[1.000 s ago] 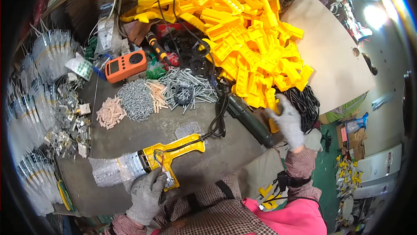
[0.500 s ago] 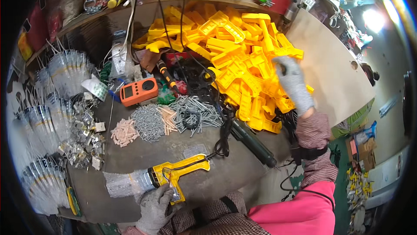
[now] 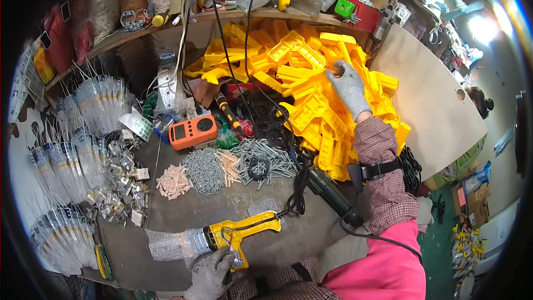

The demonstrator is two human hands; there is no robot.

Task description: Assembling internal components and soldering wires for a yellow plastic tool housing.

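Note:
Both of my hands wear grey gloves. My left hand (image 3: 211, 275), at the front edge of the bench, has its fingers curled against the lower end of an open yellow handle shell (image 3: 244, 229). Thin wires and a dark cord run inside that shell. A clear cylinder wrapped in bubble film (image 3: 176, 244) joins its left end. My right hand (image 3: 350, 90) is over the heap of yellow plastic shells (image 3: 316, 106) at the back, thumb and fingers spread in a curve. No piece is plainly gripped in it.
Piles of screws (image 3: 266, 158) and pale pink plugs (image 3: 175, 182) lie mid-bench. Behind them sits an orange meter (image 3: 192, 132). A dark green electric screwdriver (image 3: 336, 197) with a cord lies right of centre. Bundles of clear-wrapped parts (image 3: 61, 236) line the left. Cables hang from the shelf (image 3: 205, 16).
My right hand has moved left across the yellow heap, from its right edge to over the pieces. My left hand stays at the handle shell. The whole view has shifted slightly.

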